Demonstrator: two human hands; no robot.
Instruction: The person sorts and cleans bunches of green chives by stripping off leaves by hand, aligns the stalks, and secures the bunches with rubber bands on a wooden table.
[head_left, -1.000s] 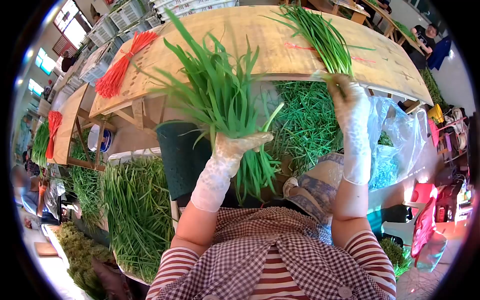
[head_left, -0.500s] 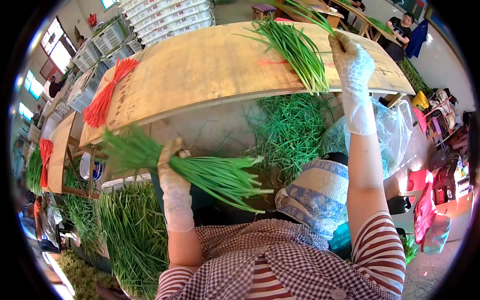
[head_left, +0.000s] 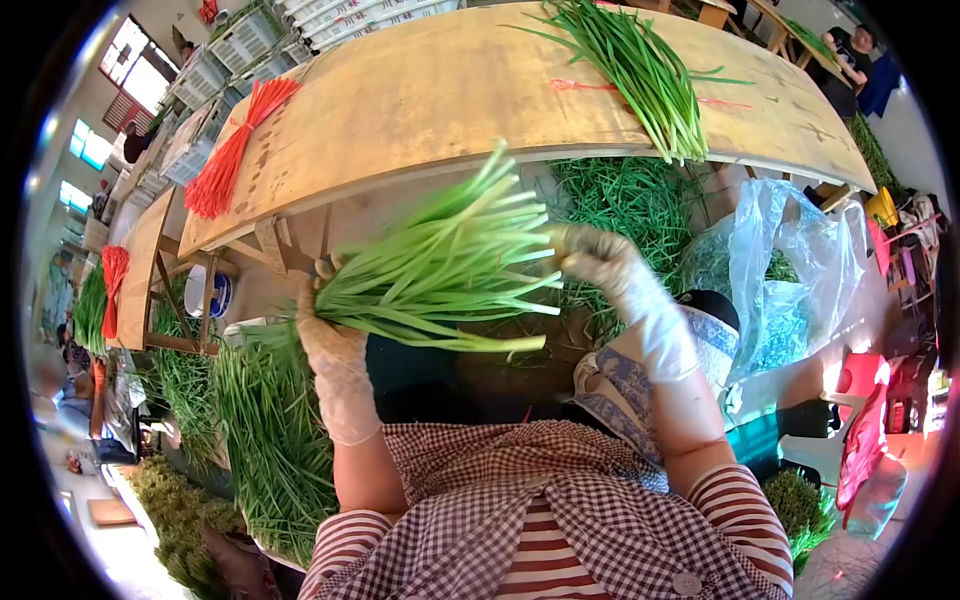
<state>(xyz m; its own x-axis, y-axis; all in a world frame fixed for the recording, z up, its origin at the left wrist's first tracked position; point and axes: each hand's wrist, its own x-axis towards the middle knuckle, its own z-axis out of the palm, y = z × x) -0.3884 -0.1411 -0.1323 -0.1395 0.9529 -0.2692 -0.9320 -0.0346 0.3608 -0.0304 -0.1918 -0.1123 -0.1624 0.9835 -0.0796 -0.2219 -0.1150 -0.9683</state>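
My left hand (head_left: 330, 340), in a thin pale glove, is wrapped round a bunch of garlic chives (head_left: 430, 270) in front of my body. Their pale stalk ends fan out to the right; the leafy ends hang down behind the wrist. My gloved right hand (head_left: 605, 265) is closed at the tips of these stalks, its fingers pressed together. Whatever the fingers pinch is hidden. On the wooden table, a smaller pile of chives (head_left: 645, 75) lies across a red tie (head_left: 580, 86), stalk ends toward me.
A bundle of red ties (head_left: 235, 150) lies on the table's left (head_left: 400, 90). Loose greens (head_left: 630, 220) cover the floor below, beside a clear plastic bag (head_left: 790, 270). A heap of chives (head_left: 275, 440) stands at my left. White crates (head_left: 360, 18) are stacked beyond the table.
My right hand has come down from the table pile to the stalk ends of the held bunch. The bunch's stalks have swung upward and fanned out. The view has shifted slightly.
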